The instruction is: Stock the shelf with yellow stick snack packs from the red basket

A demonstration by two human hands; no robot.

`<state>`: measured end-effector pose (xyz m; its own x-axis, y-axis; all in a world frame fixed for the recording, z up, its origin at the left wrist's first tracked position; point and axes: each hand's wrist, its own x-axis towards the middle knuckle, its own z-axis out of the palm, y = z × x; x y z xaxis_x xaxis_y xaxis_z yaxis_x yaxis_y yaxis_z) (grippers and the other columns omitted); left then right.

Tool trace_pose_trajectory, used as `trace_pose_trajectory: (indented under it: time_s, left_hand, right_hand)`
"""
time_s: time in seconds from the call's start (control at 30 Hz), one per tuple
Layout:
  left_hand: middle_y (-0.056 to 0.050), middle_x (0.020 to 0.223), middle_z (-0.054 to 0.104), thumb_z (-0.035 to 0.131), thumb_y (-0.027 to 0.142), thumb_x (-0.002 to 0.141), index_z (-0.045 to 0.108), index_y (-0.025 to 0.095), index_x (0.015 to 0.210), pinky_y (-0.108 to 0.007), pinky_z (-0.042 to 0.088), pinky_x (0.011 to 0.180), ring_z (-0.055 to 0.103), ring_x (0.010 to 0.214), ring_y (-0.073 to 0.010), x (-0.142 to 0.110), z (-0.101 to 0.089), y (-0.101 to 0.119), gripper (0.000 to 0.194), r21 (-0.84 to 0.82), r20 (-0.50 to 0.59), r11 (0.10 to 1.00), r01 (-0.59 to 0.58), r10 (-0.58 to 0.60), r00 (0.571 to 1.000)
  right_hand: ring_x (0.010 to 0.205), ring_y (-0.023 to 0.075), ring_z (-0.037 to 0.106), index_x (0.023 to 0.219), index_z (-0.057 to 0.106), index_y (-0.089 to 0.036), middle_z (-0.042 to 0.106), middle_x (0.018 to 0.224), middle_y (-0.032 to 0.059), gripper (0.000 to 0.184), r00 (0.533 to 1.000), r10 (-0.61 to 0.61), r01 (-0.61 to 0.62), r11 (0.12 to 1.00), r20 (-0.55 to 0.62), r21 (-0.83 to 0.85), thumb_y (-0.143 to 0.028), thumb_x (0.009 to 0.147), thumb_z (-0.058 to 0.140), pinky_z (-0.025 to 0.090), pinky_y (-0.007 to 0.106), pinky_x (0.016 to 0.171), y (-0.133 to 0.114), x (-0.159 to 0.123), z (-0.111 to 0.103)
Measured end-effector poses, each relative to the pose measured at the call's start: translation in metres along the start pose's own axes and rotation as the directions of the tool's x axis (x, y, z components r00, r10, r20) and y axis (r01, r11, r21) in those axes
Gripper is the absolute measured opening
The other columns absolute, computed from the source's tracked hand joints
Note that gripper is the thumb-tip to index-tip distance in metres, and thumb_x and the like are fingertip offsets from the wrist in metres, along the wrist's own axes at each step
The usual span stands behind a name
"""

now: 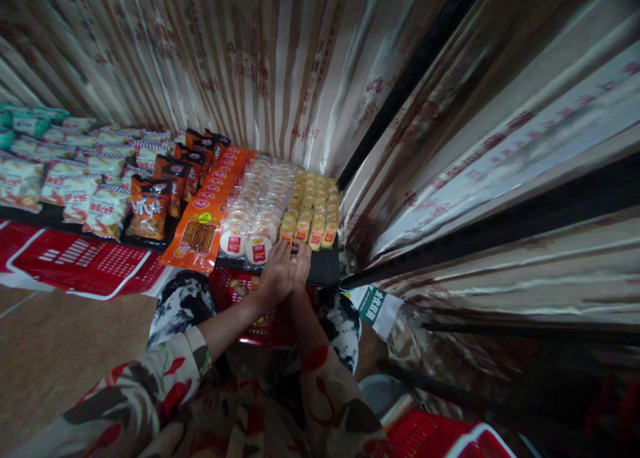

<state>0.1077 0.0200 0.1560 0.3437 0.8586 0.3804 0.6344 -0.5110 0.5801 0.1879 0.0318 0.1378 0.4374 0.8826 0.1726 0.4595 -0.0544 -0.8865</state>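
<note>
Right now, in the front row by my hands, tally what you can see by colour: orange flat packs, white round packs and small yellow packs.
Orange flat packs: 1
White round packs: 2
Small yellow packs: 4
Total: 7

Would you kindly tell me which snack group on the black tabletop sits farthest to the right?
The small yellow packets, by the right hand; the other groups, from the round white crackers onward, lie to their left.

On the table (324, 270), crackers (259, 201) lie between stick packs (200, 226) and snack packs (310, 208).
</note>
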Motion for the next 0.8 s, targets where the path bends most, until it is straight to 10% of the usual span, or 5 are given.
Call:
trace_pose_trajectory:
  time_s: [0.57, 0.8]
  left_hand:
    - [-0.014, 0.117, 0.059, 0.037, 0.021, 0.089, 0.058, 0.010, 0.112, -0.040, 0.042, 0.101, 0.052, 0.113, -0.0228, -0.033, -0.021, 0.016, 0.033, -0.036, 0.121, 0.995, -0.093, 0.097, 0.988]
    - [-0.012, 0.116, 0.056, 0.034, 0.026, 0.093, 0.056, 0.012, 0.113, -0.035, 0.044, 0.098, 0.052, 0.110, -0.0199, -0.082, -0.026, 0.013, 0.033, -0.049, 0.207, 0.997, -0.055, 0.064, 0.976]
  right_hand:
    - [0.094, 0.0169, 0.054, 0.097, 0.061, -0.015, 0.058, 0.097, 0.0083, 0.030, 0.985, -0.103, 0.105, 0.994, -0.136, 0.005, -0.016, 0.080, 0.036, 0.045, 0.032, 0.090, 0.004, -0.055, -0.017]
    - [0.094, 0.0167, 0.056, 0.100, 0.063, -0.019, 0.063, 0.096, 0.0061, 0.042, 0.995, -0.088, 0.090, 0.994, 0.038, -0.064, -0.011, 0.082, 0.026, 0.045, 0.031, 0.087, 0.026, -0.095, -0.017]
